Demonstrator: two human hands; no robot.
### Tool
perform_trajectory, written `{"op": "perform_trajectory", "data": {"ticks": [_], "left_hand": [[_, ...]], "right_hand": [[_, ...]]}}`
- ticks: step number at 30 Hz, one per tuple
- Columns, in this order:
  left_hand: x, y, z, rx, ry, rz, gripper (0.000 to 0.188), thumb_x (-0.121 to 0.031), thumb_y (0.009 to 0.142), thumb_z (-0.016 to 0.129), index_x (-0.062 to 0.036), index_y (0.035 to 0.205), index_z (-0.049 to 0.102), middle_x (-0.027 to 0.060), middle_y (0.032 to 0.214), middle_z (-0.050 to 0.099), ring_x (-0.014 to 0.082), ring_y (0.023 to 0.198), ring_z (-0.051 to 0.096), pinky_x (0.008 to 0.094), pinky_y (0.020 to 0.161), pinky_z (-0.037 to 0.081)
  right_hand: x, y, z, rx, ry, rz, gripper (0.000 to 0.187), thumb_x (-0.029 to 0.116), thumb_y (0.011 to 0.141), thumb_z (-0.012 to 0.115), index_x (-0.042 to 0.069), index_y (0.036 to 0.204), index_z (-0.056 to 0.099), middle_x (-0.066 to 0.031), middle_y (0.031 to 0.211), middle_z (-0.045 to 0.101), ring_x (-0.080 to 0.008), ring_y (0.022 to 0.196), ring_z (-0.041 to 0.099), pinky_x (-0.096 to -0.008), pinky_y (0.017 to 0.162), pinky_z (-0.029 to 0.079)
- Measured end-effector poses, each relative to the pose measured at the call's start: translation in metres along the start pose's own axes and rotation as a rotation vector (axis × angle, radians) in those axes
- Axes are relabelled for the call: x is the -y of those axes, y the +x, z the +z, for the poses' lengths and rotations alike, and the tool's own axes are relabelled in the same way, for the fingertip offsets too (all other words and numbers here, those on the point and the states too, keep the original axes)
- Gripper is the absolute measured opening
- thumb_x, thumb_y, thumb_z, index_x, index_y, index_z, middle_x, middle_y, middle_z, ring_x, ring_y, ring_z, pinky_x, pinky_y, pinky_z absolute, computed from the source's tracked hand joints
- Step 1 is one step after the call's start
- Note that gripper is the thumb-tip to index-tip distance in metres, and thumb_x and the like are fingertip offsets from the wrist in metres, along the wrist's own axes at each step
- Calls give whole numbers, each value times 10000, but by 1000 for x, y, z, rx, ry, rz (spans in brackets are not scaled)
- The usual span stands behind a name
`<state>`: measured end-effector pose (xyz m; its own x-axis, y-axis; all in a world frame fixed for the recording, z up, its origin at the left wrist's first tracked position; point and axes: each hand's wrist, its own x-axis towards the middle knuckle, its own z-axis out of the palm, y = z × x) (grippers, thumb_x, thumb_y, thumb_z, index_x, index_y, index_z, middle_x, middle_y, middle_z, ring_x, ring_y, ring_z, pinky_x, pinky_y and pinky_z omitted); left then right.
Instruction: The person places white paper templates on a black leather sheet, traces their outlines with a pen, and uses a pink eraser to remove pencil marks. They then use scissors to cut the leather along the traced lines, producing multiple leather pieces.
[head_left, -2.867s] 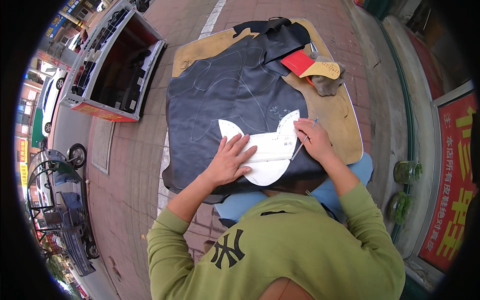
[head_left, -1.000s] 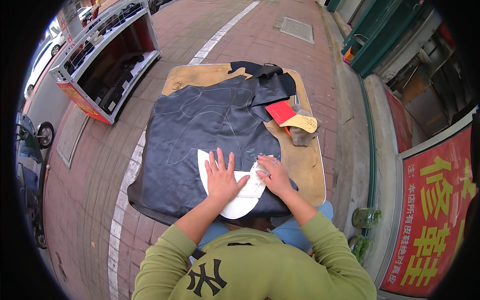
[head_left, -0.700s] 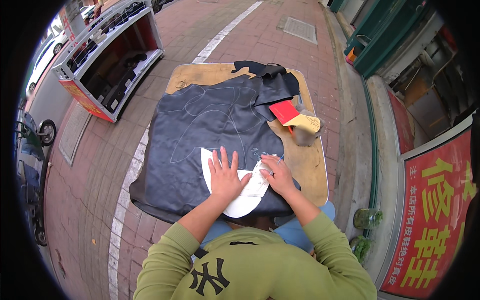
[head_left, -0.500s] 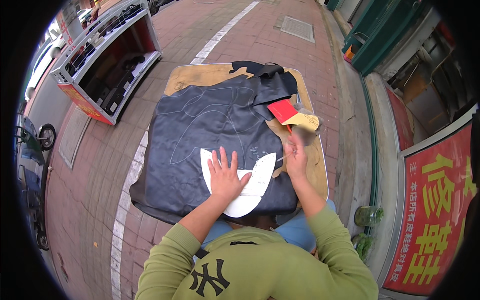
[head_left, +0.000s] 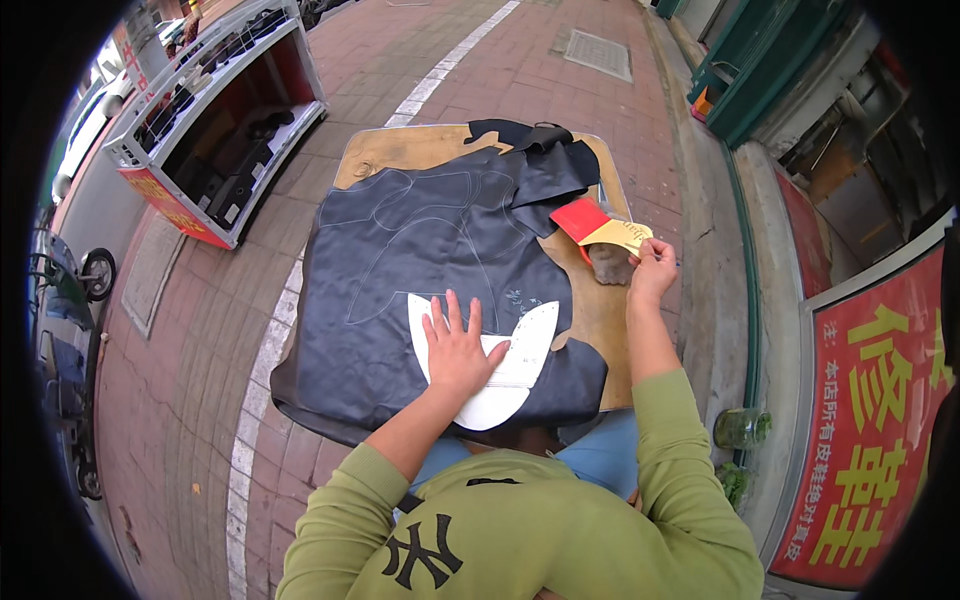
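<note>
My left hand [head_left: 462,352] lies flat with fingers spread, pressing on a white paper pattern [head_left: 500,400] with two pointed wings and a rounded near end. Beneath the pattern is a sheet of black leather [head_left: 400,270] with pale outlines drawn on it. My right hand [head_left: 653,268] is closed at the table's right edge, pinching what looks like a thin pen [head_left: 678,263]; only its dark end shows. The fingers are at the end of a red and yellow card [head_left: 612,232]. Beside them sits a grey-brown lump [head_left: 611,265], with a bit of orange-red showing next to it.
The leather covers most of a wooden table [head_left: 600,320] and hangs over its near side. Black leather scraps [head_left: 550,170] are bunched at the far right corner. A shelf cart [head_left: 215,130] with dark goods stands at left, a red sign [head_left: 860,430] and glass jar [head_left: 742,428] at right.
My right hand has moved right and away from the pattern, up to the card's end. The card has shifted slightly right. My left hand keeps its place on the pattern.
</note>
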<state>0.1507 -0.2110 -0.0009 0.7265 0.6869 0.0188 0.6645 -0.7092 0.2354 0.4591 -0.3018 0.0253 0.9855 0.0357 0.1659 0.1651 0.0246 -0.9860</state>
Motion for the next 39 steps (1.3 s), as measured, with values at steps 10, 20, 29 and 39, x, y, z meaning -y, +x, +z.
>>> {"op": "perform_trajectory", "data": {"ticks": [10, 20, 29, 39], "left_hand": [[0, 0, 3, -1, -3, 4, 854, -655, 893, 495, -86, 1512, 348, 280, 1578, 186, 486, 1461, 134, 597, 1170, 98], [-2, -1, 0, -57, 38, 32, 844, -611, 878, 556, -62, 1491, 368, 288, 1552, 231, 495, 1430, 197, 607, 1147, 159], [-2, -1, 1, -30, 17, 23, 837, -623, 885, 527, -78, 1500, 371, 271, 1564, 235, 477, 1447, 189, 607, 1158, 136], [1, 6, 4, -48, -30, 356, 574, -373, 962, 534, -182, 1487, 404, 130, 1567, 315, 364, 1432, 297, 583, 1142, 234]], "right_hand": [[27, -8, -4, 551, -188, -27, 319, 64, 911, 655, 33, 1229, 654, -18, 876, 667, -85, 697, 598, -223, 598, 466], [73, 2, 133, 1194, -972, -742, 302, 83, 816, 665, 161, 1102, 724, -98, 1037, 721, -298, 1005, 666, -416, 832, 523], [29, -27, 153, 927, -908, -775, 386, 185, 818, 712, 125, 1196, 660, -97, 1094, 663, -310, 1013, 648, -436, 840, 523], [-5, -104, 29, 852, -625, -586, 503, 190, 773, 764, 40, 1226, 605, -149, 1311, 567, -352, 1159, 548, -424, 949, 477]]}}
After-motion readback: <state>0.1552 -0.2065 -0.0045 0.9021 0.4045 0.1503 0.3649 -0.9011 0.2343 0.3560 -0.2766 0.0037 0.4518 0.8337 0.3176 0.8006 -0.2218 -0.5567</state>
